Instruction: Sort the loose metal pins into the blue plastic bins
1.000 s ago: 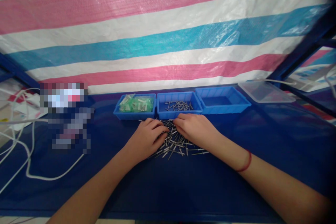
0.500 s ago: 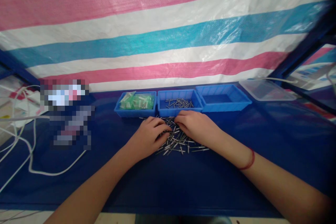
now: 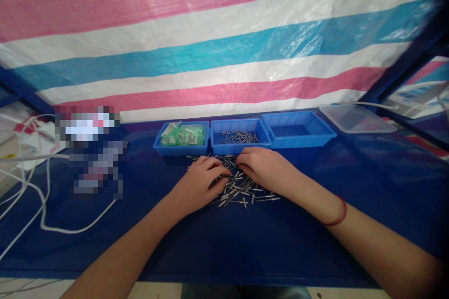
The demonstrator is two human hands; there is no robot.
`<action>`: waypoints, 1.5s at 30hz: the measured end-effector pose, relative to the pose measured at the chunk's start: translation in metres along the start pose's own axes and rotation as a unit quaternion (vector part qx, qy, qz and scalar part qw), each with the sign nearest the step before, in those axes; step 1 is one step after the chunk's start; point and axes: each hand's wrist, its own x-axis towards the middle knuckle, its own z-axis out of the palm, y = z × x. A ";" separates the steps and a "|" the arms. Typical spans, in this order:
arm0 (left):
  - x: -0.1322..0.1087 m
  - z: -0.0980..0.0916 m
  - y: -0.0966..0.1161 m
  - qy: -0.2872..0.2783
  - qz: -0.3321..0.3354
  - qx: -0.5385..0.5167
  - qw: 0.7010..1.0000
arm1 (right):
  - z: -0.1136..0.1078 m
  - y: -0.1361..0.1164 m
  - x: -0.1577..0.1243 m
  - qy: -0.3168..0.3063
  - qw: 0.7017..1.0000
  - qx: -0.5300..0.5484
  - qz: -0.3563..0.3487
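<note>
A loose pile of silvery blind rivets (image 3: 238, 189) lies on the blue tabletop in front of the bins. From the left, my left hand (image 3: 205, 181) curls over the pile, its thumb and forefinger bent around several rivets. My right hand (image 3: 263, 166) reaches in from the other side, palm down, fingers bent and drawn together at the pile's edge; whatever its fingertips hold is hidden. Just behind the hands, a middle blue bin (image 3: 238, 149) contains more of these rivets. The left blue bin (image 3: 180, 150) holds green and clear plastic packets (image 3: 184, 134).
A third blue bin (image 3: 303, 140) adjoins on the right, with a translucent plastic lid (image 3: 358, 119) beyond it. White cables (image 3: 66, 232) loop over the left of the blue table (image 3: 224, 252), near blurred-out objects. A striped plastic sheet (image 3: 210, 56) hangs behind.
Both hands have shifted very slightly to the right at the pile, and a few rivets near the fingers have moved. The bins stand as before.
</note>
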 end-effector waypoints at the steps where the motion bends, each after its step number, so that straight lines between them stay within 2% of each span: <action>1: 0.000 0.000 0.000 -0.001 0.000 -0.001 1.000 | 0.000 0.001 -0.001 0.004 1.000 0.008 -0.002; 8: 0.000 0.000 0.001 -0.005 -0.004 -0.009 1.000 | -0.002 0.006 -0.010 0.028 0.999 0.034 0.004; 14: 0.001 0.000 0.000 -0.010 -0.006 -0.022 1.000 | -0.001 0.007 -0.010 0.009 0.999 -0.008 0.040; 28: -0.001 -0.001 0.001 -0.011 -0.006 -0.018 1.000 | 0.001 0.001 -0.006 0.001 0.999 -0.021 0.031; 36: -0.001 -0.001 0.001 0.000 -0.004 -0.024 1.000 | 0.000 -0.002 -0.006 -0.026 0.997 -0.037 0.067; 45: -0.001 -0.003 0.003 -0.013 -0.012 -0.002 1.000 | -0.001 -0.008 -0.007 -0.029 0.997 -0.062 0.040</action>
